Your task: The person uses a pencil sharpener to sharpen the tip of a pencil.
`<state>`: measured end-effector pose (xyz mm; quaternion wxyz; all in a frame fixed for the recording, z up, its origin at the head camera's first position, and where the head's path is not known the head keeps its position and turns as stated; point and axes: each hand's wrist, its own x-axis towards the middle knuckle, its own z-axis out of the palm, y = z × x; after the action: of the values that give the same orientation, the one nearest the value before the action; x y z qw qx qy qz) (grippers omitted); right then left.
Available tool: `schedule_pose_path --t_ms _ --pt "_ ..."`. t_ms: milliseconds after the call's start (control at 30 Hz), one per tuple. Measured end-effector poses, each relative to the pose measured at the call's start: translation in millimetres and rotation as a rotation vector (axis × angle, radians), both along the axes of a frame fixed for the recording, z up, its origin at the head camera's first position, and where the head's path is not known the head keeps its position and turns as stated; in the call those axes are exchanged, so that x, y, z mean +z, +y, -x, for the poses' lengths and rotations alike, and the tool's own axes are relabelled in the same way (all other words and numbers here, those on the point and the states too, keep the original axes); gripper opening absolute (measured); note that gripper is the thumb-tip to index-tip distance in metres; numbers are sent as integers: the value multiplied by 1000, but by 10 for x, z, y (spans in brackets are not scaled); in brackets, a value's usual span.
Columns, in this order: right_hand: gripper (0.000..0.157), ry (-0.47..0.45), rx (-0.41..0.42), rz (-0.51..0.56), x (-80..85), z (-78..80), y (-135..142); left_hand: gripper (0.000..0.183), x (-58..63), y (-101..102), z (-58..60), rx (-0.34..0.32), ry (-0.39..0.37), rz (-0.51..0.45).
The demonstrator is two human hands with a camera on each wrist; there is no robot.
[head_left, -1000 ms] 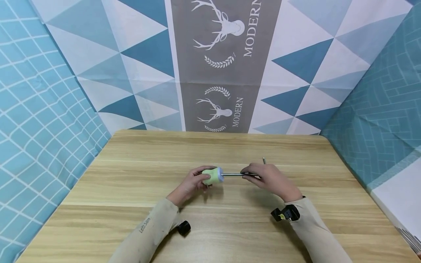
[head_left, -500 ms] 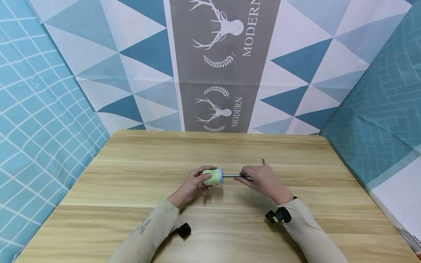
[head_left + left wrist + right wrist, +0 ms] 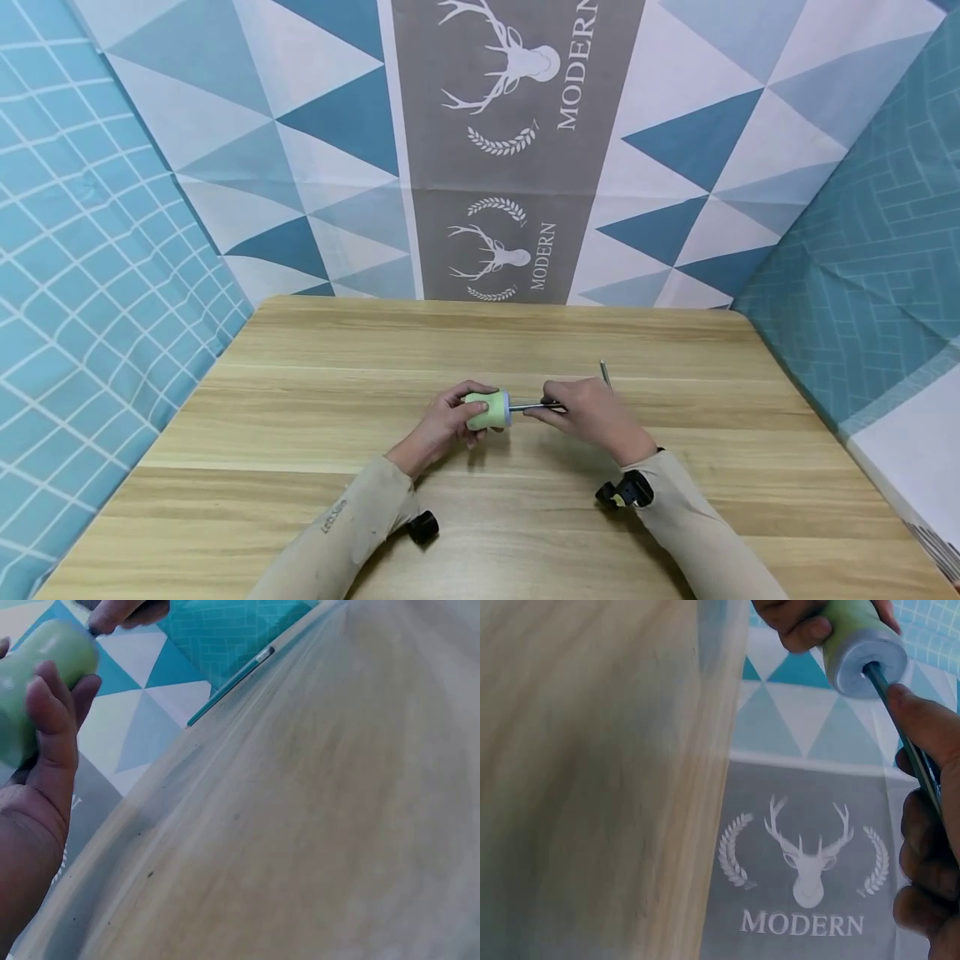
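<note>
My left hand [image 3: 448, 417] grips a light green pencil sharpener [image 3: 489, 411], a rounded cylinder with a pale lavender end [image 3: 855, 671]. That end faces right and has a hole in its middle. A dark green pencil [image 3: 900, 724] sits with its tip in the hole, so the tip is hidden. My right hand [image 3: 592, 414] pinches the pencil between thumb and curled fingers, close to the sharpener. Both are held above the table. Just behind the right hand lies a second pencil [image 3: 605, 372], partly covered by that hand; the left wrist view shows this teal pencil [image 3: 231, 686] whole.
The wood-grain table [image 3: 360, 350] spreads around both hands. Its back edge meets a patterned wall cloth [image 3: 487, 167] with deer heads. Blue tile-pattern cloth [image 3: 90, 250] hangs on the left, and a white surface [image 3: 911, 467] stands at the right edge.
My right hand has slid left toward the sharpener, and less of the pencil shows between them. The left hand keeps its hold, shifting slightly. The second pencil stays put.
</note>
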<state>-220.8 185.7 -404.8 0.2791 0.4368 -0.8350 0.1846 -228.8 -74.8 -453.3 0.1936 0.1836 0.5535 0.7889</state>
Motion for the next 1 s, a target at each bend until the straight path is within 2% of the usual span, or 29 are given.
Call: schedule_pose_path --t_ms 267,500,833,1000 --pt "41 49 3 16 -24 29 -51 28 9 15 -11 16 -10 -8" --pt "47 130 -35 -1 -53 43 -57 29 4 1 -25 6 34 -22" --pt "44 322 -63 -81 -96 16 -108 27 -32 -8 0 35 16 -14" --pt "44 306 -50 -75 -109 23 -122 25 -37 -5 5 33 6 1"
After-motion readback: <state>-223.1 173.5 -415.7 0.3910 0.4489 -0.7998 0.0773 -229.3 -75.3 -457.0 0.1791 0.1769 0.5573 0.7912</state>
